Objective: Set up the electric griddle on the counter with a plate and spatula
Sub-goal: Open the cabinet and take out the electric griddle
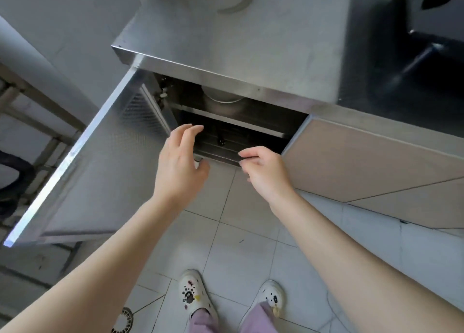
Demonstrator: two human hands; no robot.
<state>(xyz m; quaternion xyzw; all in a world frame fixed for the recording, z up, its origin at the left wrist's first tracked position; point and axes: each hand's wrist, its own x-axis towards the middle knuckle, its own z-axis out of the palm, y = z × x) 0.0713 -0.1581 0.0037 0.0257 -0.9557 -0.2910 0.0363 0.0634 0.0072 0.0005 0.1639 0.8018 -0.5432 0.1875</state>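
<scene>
A steel tabletop (251, 39) tops an open cabinet (226, 118), door (95, 169) left of the hands; left hand (180, 167) spread, right hand (263, 172) loosely curled, empty; just beyond them lies perhaps the griddle (216, 142), dark and ribbed; tiled floor (238, 245) beneath.

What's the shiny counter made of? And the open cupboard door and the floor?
The counter looks like stainless steel: dull grey, with a bright gleam along its front edge. The open cupboard door seems metal too: silvery, with a shiny rim. The floor looks like glazed tile: pale smooth squares split by thin dark lines.
</scene>
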